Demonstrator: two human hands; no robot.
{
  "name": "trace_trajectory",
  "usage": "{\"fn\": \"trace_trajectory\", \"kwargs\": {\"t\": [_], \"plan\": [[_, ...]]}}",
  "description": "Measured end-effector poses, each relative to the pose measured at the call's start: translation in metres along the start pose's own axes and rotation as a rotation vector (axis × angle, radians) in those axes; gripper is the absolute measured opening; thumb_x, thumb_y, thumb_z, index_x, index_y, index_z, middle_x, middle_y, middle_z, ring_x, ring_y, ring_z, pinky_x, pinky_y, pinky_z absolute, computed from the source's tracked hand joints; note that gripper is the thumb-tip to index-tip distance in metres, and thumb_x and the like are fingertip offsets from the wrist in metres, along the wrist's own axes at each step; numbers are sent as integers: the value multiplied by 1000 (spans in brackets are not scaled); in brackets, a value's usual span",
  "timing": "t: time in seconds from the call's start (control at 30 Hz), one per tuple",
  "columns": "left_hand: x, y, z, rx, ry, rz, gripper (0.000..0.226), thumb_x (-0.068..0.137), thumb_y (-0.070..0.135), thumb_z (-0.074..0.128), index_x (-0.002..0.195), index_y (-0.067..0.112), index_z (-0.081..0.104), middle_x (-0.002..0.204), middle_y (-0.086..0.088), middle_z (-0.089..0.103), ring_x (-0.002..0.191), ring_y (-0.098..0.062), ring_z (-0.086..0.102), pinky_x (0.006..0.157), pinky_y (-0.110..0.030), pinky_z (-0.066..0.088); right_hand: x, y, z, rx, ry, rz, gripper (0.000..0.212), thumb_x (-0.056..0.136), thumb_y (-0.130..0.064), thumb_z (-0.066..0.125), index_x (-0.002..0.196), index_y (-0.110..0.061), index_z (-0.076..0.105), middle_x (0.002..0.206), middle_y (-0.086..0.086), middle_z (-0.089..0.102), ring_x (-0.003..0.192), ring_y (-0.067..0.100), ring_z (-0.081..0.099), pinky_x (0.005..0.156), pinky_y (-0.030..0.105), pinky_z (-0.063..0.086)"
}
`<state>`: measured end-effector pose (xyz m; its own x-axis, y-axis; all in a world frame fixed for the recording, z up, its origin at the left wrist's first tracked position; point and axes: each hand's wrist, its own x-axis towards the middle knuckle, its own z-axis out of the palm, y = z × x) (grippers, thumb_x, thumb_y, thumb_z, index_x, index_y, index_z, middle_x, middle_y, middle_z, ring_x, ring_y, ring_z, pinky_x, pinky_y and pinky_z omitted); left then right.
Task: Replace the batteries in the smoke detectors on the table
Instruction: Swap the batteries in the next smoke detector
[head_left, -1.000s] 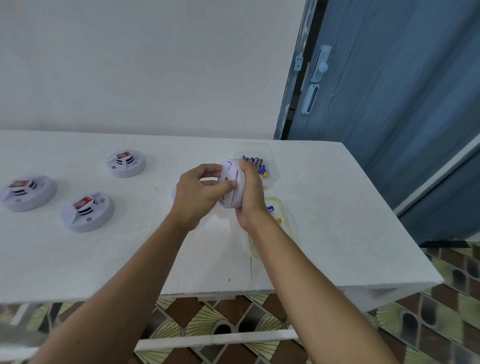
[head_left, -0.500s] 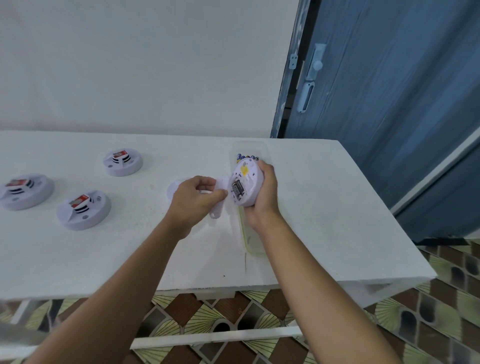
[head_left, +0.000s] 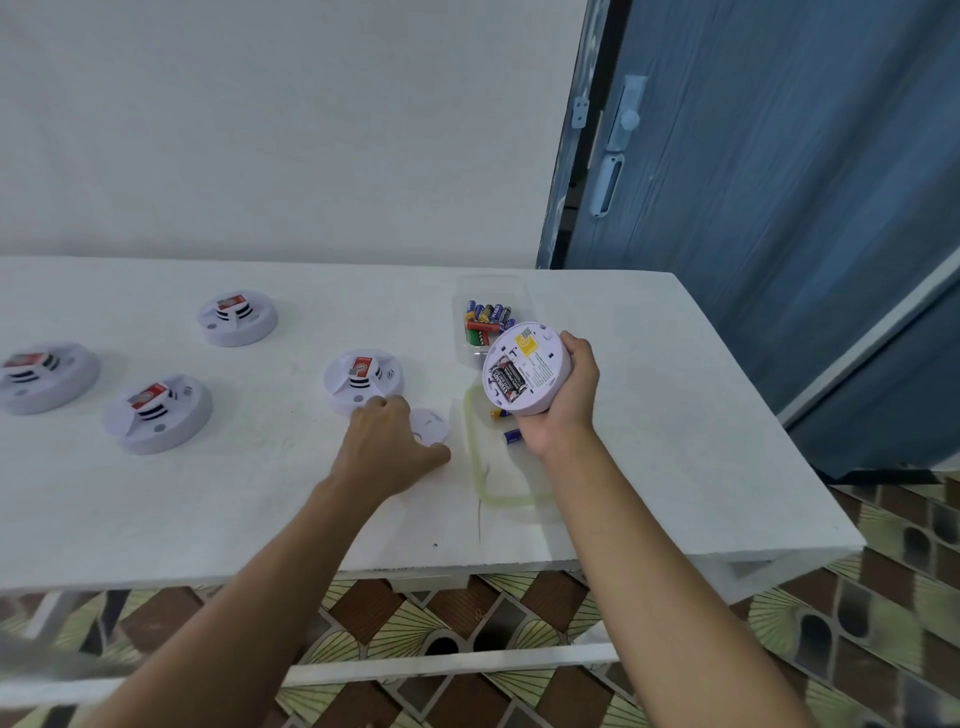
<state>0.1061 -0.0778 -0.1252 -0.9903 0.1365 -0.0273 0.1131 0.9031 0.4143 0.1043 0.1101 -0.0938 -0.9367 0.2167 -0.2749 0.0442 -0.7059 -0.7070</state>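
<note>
- Your left hand lies curled on the table, touching the round cover; whether it grips is unclear.
- Your right hand clasps the smoke detector above the table, open back tilted towards you, batteries lying diagonally.

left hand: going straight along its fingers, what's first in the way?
Probably the smoke detector on the table just beyond the left hand's fingers; they look almost at its near rim, depth unclear. The right hand's open detector is off that line.
</note>
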Motion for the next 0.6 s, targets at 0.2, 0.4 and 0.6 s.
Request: {"fn": "trace_trajectory", "kwargs": {"t": [0.2, 0.4, 0.6], "plan": [[2, -6, -1, 57, 1, 18, 58, 77, 47, 70, 112, 4, 55, 101, -10, 55, 94, -26, 48, 73, -30, 39, 0, 1, -4, -6, 2, 28, 32, 93, -42, 43, 99, -18, 63, 100, 11, 64, 99, 32, 58, 67, 30, 48], [2, -4, -5, 31, 12, 32, 61, 79, 45, 71, 121, 5, 53, 115, -12, 55, 105, -28, 50, 79, -32, 41, 1, 3, -3, -21, 0, 67, 36, 90, -45, 46, 103, -17, 66, 108, 14, 65, 102, 35, 59, 77, 38, 45], [-3, 35, -23, -312, 218, 231, 35, 83, 22, 66, 116, 16, 61, 106, 1, 57, 93, -10, 52, 79, -18, 40, -3, 3, 2, 4, -15, 83, 36, 91, -43, 45, 90, -17, 70, 95, 11, 67, 92, 29, 60, 80, 35, 44]]}}
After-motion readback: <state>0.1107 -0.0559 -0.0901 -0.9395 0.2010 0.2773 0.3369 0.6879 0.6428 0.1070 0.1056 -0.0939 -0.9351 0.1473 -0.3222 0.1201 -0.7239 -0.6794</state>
